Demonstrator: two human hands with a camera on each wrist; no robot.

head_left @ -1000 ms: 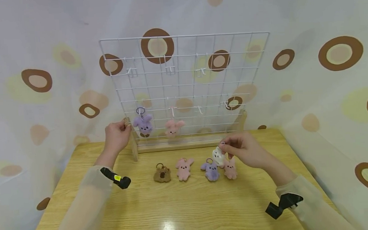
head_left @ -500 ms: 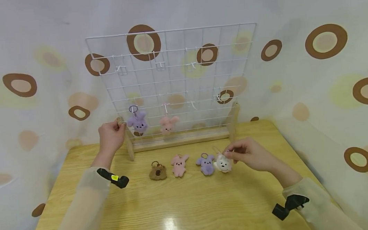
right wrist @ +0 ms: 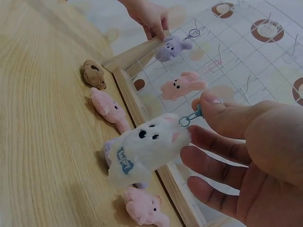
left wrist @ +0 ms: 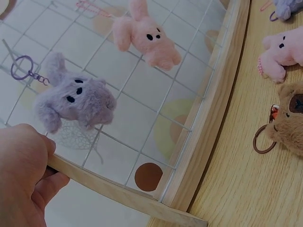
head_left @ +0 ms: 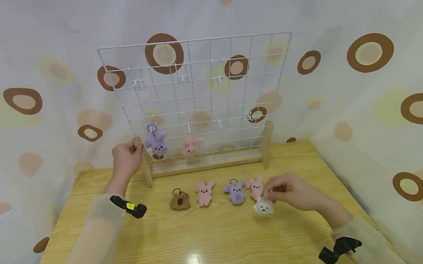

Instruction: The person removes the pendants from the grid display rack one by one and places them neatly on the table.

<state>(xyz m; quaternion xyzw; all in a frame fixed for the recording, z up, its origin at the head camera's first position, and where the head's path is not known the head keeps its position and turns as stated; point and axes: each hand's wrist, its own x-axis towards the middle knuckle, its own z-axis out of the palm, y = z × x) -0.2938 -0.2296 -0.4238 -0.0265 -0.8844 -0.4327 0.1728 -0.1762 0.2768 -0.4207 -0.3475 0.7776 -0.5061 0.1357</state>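
Observation:
My right hand pinches the clasp of a white plush keychain, which dangles over the table in front of a pink plush. In the right wrist view its blue-grey chain shows between thumb and forefinger. My left hand grips the top of the wooden side post of a white wire grid rack. From the rack's lower hooks hang a purple plush keychain, close to the left hand, and a pink plush keychain.
On the wooden table lie a brown plush keychain, another pink plush and a purple plush, in a row before the rack. Several bare white hooks sit on the grid, such as the lower one. Patterned cloth surrounds the table.
My right hand has drawn the white plush keychain toward me and slightly right, uncovering the pink plush behind it. The left hand keeps its grip on the post. The head view has shifted slightly.

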